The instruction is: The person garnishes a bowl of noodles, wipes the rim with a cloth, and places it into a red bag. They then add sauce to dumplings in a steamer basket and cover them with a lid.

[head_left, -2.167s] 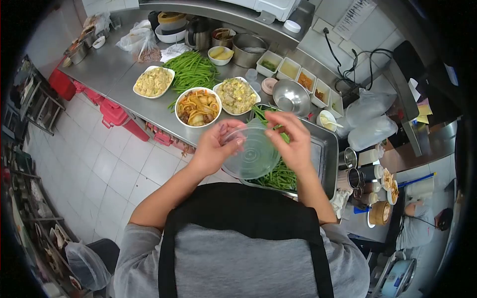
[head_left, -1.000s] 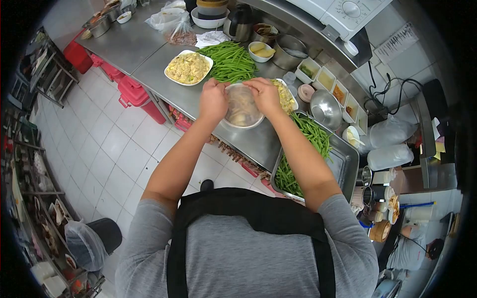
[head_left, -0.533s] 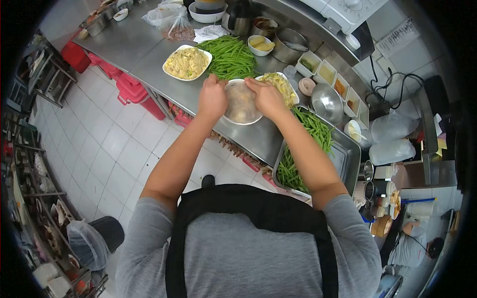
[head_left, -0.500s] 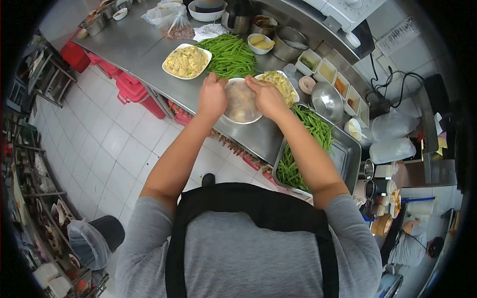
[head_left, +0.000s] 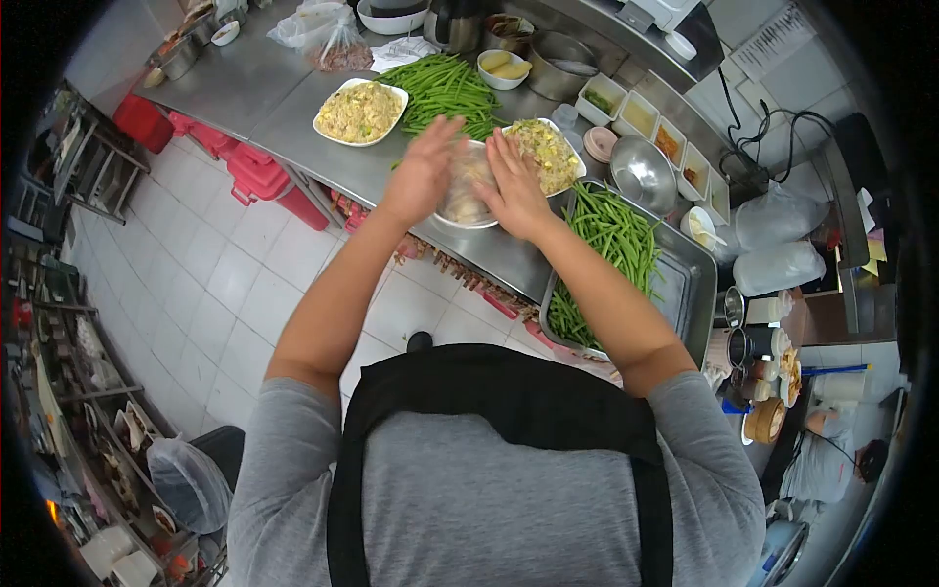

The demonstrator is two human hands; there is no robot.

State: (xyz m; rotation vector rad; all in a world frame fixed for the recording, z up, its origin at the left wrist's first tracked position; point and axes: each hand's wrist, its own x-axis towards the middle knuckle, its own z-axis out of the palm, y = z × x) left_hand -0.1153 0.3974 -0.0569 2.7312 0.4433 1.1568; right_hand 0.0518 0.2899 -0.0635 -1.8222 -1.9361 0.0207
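Note:
A round white bowl (head_left: 463, 201) with a cloudy, see-through cover stands near the counter's front edge. My left hand (head_left: 426, 168) is at its left side, fingers apart and somewhat blurred by motion. On the right, my right hand (head_left: 514, 188) lies over the cover's edge with its fingers stretched out. What is inside the bowl looks pale and cannot be made out. A white dish of fried rice (head_left: 360, 112) sits beyond my left hand. Close behind my right hand is a second dish of fried rice (head_left: 550, 157).
Green beans are heaped on the counter (head_left: 445, 88), and more lie in a metal tray (head_left: 699, 279) at the right. A steel bowl (head_left: 643, 174) and several small containers of ingredients stand behind. Red bins (head_left: 262, 174) are under the counter. Another person (head_left: 822, 465) is at the far right.
Both hands have let go of the bowl's far rim. My left hand has lifted with its fingers spreading, and my right hand has flattened out over the cover.

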